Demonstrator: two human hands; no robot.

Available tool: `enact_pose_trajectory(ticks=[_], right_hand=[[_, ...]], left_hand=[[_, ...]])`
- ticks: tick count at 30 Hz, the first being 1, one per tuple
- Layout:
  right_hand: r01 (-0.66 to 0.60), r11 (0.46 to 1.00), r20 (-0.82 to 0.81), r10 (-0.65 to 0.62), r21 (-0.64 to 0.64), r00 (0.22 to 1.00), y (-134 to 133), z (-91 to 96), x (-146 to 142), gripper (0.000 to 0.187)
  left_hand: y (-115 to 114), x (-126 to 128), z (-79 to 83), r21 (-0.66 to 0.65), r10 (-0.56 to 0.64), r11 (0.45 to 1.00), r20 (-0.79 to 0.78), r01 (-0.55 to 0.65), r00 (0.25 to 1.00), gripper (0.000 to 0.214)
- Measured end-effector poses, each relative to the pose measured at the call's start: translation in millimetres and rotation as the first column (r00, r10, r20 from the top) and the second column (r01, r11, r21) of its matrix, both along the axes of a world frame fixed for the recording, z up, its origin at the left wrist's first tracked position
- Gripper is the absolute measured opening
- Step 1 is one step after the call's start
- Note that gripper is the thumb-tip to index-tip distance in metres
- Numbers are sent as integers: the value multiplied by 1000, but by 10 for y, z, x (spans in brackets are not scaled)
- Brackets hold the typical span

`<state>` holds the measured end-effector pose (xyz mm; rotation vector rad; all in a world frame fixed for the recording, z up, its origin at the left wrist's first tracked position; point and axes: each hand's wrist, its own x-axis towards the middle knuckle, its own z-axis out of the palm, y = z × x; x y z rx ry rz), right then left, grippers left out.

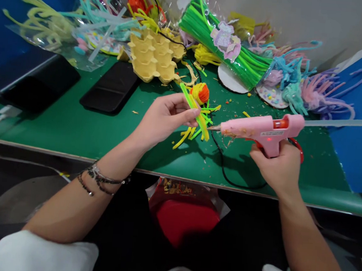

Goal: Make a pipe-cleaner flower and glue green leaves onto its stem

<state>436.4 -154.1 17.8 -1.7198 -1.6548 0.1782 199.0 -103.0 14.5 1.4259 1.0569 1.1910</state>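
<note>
My left hand (173, 114) pinches a bundle of yellow and green pipe cleaners (204, 127) above the table. At its top sits a ball of coiled yellow and orange pipe cleaner (199, 93). My right hand (278, 168) is wrapped round the handle of a pink hot glue gun (259, 129), with a clear glue stick (341, 123) poking out of its back. The metal nozzle (214, 127) points left and lies close to the bundle's lower ends; whether it touches them I cannot tell. A small red light glows on the gun.
Behind the hands are a yellow egg carton (152, 58), a bag of green pipe cleaners (226, 43) and several pipe-cleaner pieces. A black phone (111, 87) and a dark device (47, 79) lie left. A black cord (224, 168) loops near the front edge; a blue board (358, 116) stands right.
</note>
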Motion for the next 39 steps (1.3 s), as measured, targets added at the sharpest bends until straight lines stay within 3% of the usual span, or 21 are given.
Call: enact_pose_trajectory(ticks=[26,30,32,34,36,39], right_hand=[[-46,991,101,59,-122,993,44,-35,117,18],[171,985,83,-168,-28,982,170,5,456,31],[317,944,8,-319,94,948,255,0,744,30],[395,901,-47,-393,178,918,327,-45,1060,30],[465,874,-29,-466,138,884,370,-120,1340,32],[516,854,99,-509,-71,855,370,-229,1591,25]], left_hand=[[54,-77,-3,57,95,994,8,-95,995,4],[53,-77,8,56,87,995,2,-87,996,6],[46,-72,16,55,86,995,2,-86,996,7],[42,-66,18,56,85,995,12,-86,996,9],[41,-60,12,57,82,995,24,-84,996,9],[48,-56,-9,55,80,995,24,-81,997,10]])
